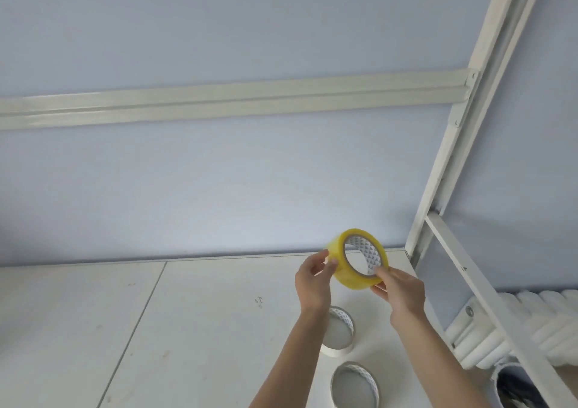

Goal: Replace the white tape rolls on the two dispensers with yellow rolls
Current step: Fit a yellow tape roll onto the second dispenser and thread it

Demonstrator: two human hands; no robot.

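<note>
A yellow tape roll (347, 274) is held up above the white table (194, 307), its open core facing me. My left hand (312, 279) pinches its left outer side with thumb and fingers. My right hand (402, 292) grips its lower right rim. Two white tape rolls lie flat on the table below my arms: one (341, 334) partly behind my left forearm, the other (355, 384) nearer the bottom edge. No dispenser is in view.
A pale blue wall with a white horizontal rail (219, 102) stands behind the table. A white metal frame (463, 144) rises at the right. White padded foam (488, 342) and a dark-filled bin (513, 385) sit at the lower right.
</note>
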